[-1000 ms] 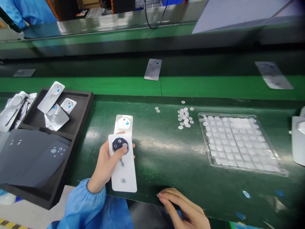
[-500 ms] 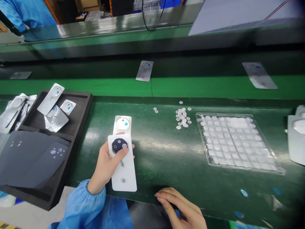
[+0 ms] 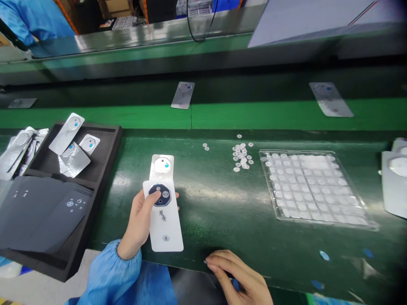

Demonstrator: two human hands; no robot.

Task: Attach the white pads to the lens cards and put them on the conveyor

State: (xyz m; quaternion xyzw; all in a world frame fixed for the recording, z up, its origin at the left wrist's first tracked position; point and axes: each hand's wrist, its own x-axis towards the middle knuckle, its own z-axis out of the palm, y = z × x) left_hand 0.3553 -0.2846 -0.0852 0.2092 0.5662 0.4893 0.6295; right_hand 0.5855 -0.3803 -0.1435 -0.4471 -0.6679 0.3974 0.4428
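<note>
My left hand (image 3: pixel 136 222) grips a white phone-back-shaped panel (image 3: pixel 167 231) with a dark octagonal camera area near its top. The thumb lies across the left part of that octagon; the other fingers are mostly hidden behind. Beyond the panel's upper edge shows a silvery card (image 3: pixel 162 165) with a round outline and a blue dot, its lower part covered. At the table's front edge, my right hand (image 3: pixel 240 273) is closed in a pinch. Something tiny shows at its fingertips, too small to name.
A black tray (image 3: pixel 110 165) at left bears silvery cards and dark grey panels. Small white discs (image 3: pixel 243 154) lie in a loose group. Right of them sits a clear plastic tray (image 3: pixel 275 203) of white pieces. Silvery cards (image 3: pixel 182 95) rest on the green belt (image 3: pixel 143 116) behind.
My left thumb has shifted left across the dark octagon, uncovering its right side. The cards on the belt have moved left. My right hand stays almost still.
</note>
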